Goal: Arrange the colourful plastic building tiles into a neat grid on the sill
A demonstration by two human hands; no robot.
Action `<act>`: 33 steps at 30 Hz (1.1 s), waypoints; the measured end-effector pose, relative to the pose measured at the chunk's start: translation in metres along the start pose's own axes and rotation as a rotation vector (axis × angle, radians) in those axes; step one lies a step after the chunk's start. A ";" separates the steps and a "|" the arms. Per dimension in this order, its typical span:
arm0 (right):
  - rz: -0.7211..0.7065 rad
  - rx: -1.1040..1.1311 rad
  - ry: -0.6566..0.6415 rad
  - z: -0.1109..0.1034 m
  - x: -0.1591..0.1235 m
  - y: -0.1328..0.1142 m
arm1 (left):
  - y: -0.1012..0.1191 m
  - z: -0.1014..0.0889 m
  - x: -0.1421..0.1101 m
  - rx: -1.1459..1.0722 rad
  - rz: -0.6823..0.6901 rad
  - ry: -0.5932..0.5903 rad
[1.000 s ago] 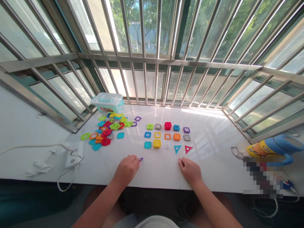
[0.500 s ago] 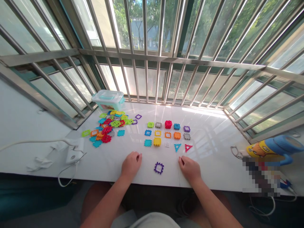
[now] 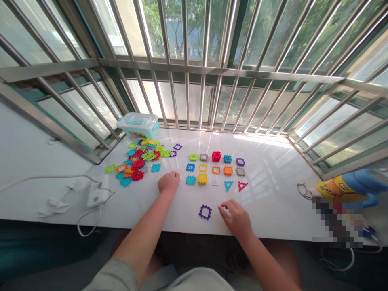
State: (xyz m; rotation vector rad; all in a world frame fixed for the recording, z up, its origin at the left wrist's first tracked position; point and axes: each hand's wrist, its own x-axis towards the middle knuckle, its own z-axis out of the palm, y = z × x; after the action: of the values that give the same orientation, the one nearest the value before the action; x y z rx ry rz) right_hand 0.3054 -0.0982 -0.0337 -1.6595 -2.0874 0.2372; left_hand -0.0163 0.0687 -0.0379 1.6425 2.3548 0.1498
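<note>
White tiled ledge [image 3: 273,214] beneath my hands: plastic building pieces heaped [image 3: 136,161] beyond my left hand [image 3: 169,182], curled shut, any grip hidden; neat rows of pieces [image 3: 215,167] ahead; purple square piece [image 3: 205,211] near my half-open, empty right hand [image 3: 236,218].

No lettering, labels, brand names, numbers or signs can be read anywhere in this view.

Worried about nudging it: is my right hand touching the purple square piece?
Apart: the head view shows a gap of white tabletop between the right hand's fingers and the purple square piece.
</note>
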 end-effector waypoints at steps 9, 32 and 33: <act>-0.201 -0.001 -0.370 0.014 0.016 -0.051 | 0.000 0.005 0.002 0.026 0.002 0.013; -0.081 -0.149 -0.228 -0.073 0.232 0.184 | 0.000 0.008 0.006 0.036 -0.007 0.028; -0.076 -0.155 -0.238 -0.071 0.235 0.188 | 0.000 0.008 0.006 0.036 -0.007 0.025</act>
State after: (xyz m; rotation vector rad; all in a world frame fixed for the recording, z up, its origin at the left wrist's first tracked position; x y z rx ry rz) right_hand 0.4628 0.1639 0.0093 -1.7066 -2.3950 0.2659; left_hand -0.0161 0.0736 -0.0468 1.6573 2.3951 0.1284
